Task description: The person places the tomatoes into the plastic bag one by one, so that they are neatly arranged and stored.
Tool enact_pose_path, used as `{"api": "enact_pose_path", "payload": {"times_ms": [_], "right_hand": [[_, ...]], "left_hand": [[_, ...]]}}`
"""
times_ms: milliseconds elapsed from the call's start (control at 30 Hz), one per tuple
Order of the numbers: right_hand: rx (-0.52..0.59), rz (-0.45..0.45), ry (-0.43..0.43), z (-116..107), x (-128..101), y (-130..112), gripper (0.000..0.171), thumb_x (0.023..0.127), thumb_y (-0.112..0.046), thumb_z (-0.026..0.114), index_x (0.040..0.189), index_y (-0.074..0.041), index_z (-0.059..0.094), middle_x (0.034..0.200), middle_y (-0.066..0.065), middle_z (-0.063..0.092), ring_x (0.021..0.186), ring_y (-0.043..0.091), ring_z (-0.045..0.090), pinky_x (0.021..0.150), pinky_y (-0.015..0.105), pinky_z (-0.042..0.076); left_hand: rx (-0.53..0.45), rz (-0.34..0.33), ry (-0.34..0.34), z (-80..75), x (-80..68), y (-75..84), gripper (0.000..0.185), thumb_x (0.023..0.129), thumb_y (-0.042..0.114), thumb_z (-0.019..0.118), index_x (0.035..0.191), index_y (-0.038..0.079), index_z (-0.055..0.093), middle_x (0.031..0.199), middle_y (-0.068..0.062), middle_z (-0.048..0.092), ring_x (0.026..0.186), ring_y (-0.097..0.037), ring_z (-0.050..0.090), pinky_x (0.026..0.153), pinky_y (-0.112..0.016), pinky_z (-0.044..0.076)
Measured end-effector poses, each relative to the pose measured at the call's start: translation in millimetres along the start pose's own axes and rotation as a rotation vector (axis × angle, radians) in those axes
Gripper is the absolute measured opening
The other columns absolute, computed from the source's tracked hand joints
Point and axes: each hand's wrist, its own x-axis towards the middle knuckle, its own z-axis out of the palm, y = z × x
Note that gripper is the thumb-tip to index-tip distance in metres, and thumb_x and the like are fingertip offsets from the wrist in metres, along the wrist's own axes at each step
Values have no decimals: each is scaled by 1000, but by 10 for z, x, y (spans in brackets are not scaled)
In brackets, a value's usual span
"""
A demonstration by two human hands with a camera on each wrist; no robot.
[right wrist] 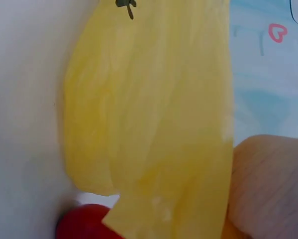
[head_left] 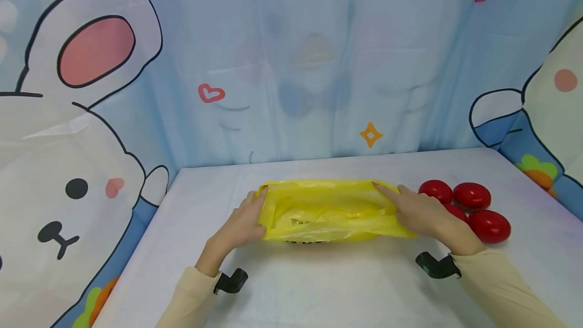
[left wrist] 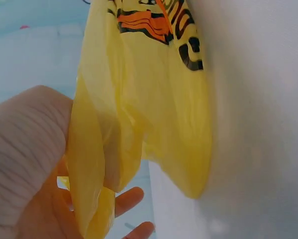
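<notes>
Bag: the yellow plastic bag (head_left: 325, 211) lies on the desk (head_left: 319, 287) between your hands.
Left hand: your left hand (head_left: 243, 221) grips the bag's left edge.
Right hand: your right hand (head_left: 421, 211) holds the right edge, fingers on top.
Eggs: four red eggs (head_left: 471, 209) lie just beside your right hand.

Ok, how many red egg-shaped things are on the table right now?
4, clustered right of the yellow bag: back-left red egg, back-right red egg, front-right red egg, and a fourth red egg partly behind the right hand. More could be hidden.

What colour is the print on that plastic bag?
Orange and black on the yellow bag, clearest in the left wrist view.
</notes>
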Motion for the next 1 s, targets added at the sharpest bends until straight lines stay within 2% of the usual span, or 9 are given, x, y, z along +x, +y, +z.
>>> {"api": "enact_pose_path", "payload": {"times_ms": [100, 200, 300, 367, 500, 633, 800, 1000], "right_hand": [[40, 2, 6, 9, 3, 19, 65, 101, -13, 61, 160, -3, 35, 126, 37, 53, 79, 29, 56, 70, 48, 61], [73, 17, -3, 17, 14, 30, 73, 101, -28, 66, 160, 0, 33, 128, 40, 51, 84, 33, 58, 75, 53, 62], [78, 35, -16, 30, 29, 24, 94, 93, -44, 77, 160, 2, 31, 136, 44, 44, 88, 39, 60, 78, 60, 61], [68, 39, -24, 43, 34, 14, 106, 84, -47, 84, 160, 3, 29, 139, 47, 41, 91, 44, 61, 79, 62, 60], [32, 25, -24, 68, 26, -9, 119, 71, -40, 96, 159, 5, 30, 142, 48, 38, 104, 54, 59, 83, 67, 57], [-2, 4, -8, 82, 11, -35, 119, 66, -30, 100, 157, 6, 33, 143, 48, 38, 113, 60, 56, 84, 68, 56], [-35, 13, 3, 71, 13, -70, 112, 67, -22, 99, 155, 7, 36, 140, 47, 42, 108, 56, 58, 84, 66, 58], [-27, 34, -26, 45, 14, -87, 109, 69, -15, 97, 156, 6, 35, 139, 49, 41, 93, 47, 61, 80, 61, 60]], "left_hand": [[22, 7, 3, 33, 6, 14, 83, 91, 8, 66, 163, -4, 26, 154, -30, 39, 119, -39, 53, 96, -63, 48], [21, -7, -8, 74, 3, 27, 81, 100, 22, 65, 164, -2, 23, 157, -29, 37, 124, -43, 52, 101, -66, 45], [17, -20, -18, 102, 2, 48, 89, 100, 35, 69, 165, 0, 21, 160, -27, 34, 135, -47, 47, 106, -69, 41], [21, -27, -26, 114, 2, 60, 100, 95, 42, 76, 166, 2, 20, 162, -26, 32, 139, -48, 43, 109, -71, 38], [74, -22, -26, 121, 13, 75, 119, 81, 45, 90, 166, 1, 19, 161, -26, 33, 138, -48, 44, 106, -71, 40], [120, -19, -31, 113, 21, 89, 128, 71, 37, 99, 165, -1, 20, 161, -27, 33, 136, -47, 46, 102, -70, 44], [119, -27, -67, 80, 23, 129, 130, 68, 27, 101, 165, -1, 21, 161, -27, 34, 138, -46, 45, 102, -73, 43], [133, -35, -112, 18, 17, 160, 127, 69, 25, 101, 165, 1, 22, 163, -26, 31, 143, -47, 40, 105, -75, 38]]}}
